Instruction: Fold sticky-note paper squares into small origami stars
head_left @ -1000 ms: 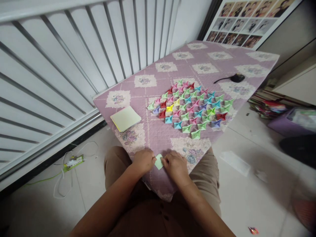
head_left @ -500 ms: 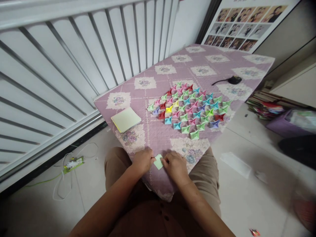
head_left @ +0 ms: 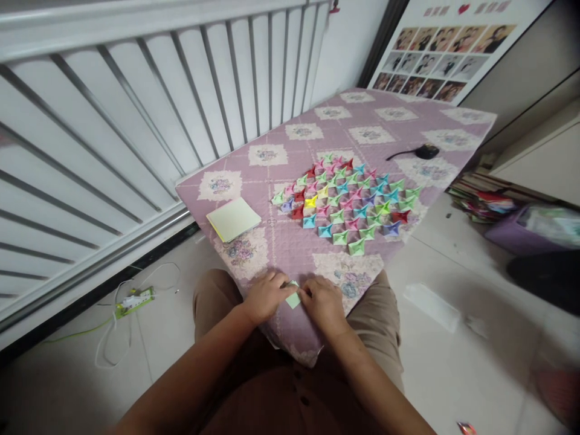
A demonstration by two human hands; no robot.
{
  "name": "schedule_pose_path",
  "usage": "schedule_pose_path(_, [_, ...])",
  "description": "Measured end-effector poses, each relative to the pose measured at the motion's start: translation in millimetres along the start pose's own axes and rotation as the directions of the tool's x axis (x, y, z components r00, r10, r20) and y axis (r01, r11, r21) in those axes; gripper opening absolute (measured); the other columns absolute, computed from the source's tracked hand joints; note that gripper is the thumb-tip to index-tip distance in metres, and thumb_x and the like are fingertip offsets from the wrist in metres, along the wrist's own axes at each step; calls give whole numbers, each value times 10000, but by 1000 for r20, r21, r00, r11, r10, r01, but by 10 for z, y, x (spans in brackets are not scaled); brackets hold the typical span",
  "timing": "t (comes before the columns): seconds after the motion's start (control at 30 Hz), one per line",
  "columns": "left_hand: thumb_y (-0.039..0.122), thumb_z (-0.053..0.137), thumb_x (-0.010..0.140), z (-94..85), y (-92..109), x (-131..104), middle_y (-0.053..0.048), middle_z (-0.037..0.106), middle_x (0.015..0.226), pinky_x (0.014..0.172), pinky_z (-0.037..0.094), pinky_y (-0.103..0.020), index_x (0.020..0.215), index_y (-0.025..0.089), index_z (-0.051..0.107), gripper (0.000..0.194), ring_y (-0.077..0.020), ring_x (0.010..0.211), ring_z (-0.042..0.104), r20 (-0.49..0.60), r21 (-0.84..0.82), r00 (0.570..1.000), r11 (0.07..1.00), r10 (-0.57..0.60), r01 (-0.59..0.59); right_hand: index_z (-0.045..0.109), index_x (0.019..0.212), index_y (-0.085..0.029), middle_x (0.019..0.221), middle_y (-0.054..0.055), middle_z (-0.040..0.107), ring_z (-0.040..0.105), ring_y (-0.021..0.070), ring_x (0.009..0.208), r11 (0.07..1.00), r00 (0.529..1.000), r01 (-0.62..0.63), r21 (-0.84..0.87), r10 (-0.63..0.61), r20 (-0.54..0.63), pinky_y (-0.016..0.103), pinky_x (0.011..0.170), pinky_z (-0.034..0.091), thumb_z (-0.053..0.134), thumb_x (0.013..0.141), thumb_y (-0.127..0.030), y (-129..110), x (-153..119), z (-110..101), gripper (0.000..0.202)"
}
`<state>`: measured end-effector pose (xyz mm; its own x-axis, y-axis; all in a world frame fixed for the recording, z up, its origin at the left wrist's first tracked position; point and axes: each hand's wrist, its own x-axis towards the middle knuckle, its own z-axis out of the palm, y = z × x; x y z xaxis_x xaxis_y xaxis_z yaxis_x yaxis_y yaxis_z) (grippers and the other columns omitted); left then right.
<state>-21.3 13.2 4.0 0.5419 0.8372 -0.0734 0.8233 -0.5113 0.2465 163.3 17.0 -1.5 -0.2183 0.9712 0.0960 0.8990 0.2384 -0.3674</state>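
Note:
A small light-green folded paper square (head_left: 293, 299) lies on the table's near corner with one corner pointing toward me. My left hand (head_left: 267, 295) has its thumb and fingers on the paper's upper left edge. From the other side my right hand (head_left: 322, 301) pinches the paper's right corner, its fingers curled. Both hands partly cover the paper. Beyond them stand many folded paper pieces (head_left: 347, 204) in green, pink, blue, red, yellow and purple, set out in slanted rows. To the left lies a stack of pale yellow paper sheets (head_left: 234, 219).
A purple floral tablecloth (head_left: 290, 241) covers the table. A black object with a cord (head_left: 426, 151) lies at the far right. White radiator bars (head_left: 149, 121) border the left side. A power strip (head_left: 135, 302) rests on the floor, and a purple bin (head_left: 521, 226) stands right.
My left thumb has moved right, over the paper's upper part, and covers more of it. My right hand stays at the right corner. The view has shifted slightly.

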Motion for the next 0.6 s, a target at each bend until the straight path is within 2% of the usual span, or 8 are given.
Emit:
schedule_pose_path(0.1, [291, 392, 967, 16, -20, -12, -18, 535, 1155, 857, 381, -314, 1232, 322, 548, 309, -205, 997, 444, -3, 24, 999, 999, 33, -33, 606, 704, -205, 759, 16, 612, 527, 181, 782, 995, 998, 47, 84, -44, -32, 302, 714, 314, 619, 830, -285, 80, -16, 20, 150])
schedule_pose_path(0.2, [287, 397, 966, 42, -41, -18, -21, 539, 1152, 866, 379, -323, 1238, 317, 547, 311, -207, 989, 443, -8, 27, 999, 998, 51, -51, 642, 813, -191, 797, 37, 627, 536, 175, 788, 972, 983, 164, 170, -147, -109, 301, 743, 358, 530, 885, -235, 150, -90, 32, 140])
schedule_pose_path(0.27, [282, 409, 962, 59, -50, -18, -23, 536, 1156, 869, 378, -327, 1237, 316, 549, 310, -207, 986, 444, -15, 28, 998, 998, 56, -56, 657, 938, -181, 888, 64, 642, 540, 186, 851, 956, 959, 256, 143, -233, -163, 314, 780, 372, 482, 912, -222, 151, -180, 44, 182])
schedule_pose_path(0.37, [261, 429, 953, 65, -53, -13, -22, 533, 1159, 878, 377, -325, 1236, 324, 552, 315, -202, 991, 444, -17, 15, 998, 998, 56, -56, 625, 1134, -198, 986, 80, 645, 531, 196, 909, 931, 923, 364, 30, -356, -147, 334, 802, 374, 464, 925, -216, 94, -328, 79, 264])
schedule_pose_path(0.43, [267, 439, 951, 56, -51, -11, -17, 534, 1155, 884, 377, -320, 1233, 336, 556, 313, -197, 999, 445, -12, 2, 999, 999, 39, -39, 599, 1193, -206, 1017, 83, 641, 526, 199, 937, 925, 917, 380, -13, -378, -125, 339, 816, 377, 455, 927, -205, 52, -394, 107, 303])
schedule_pose_path(0.6, [291, 406, 967, 29, -55, -53, -10, 531, 1199, 894, 388, -326, 1254, 347, 535, 321, -196, 1024, 456, 3, 6, 999, 999, 44, -44, 591, 1216, -216, 1052, 79, 631, 511, 203, 974, 938, 935, 345, -28, -346, -74, 347, 850, 378, 471, 917, -193, 36, -418, 130, 323])
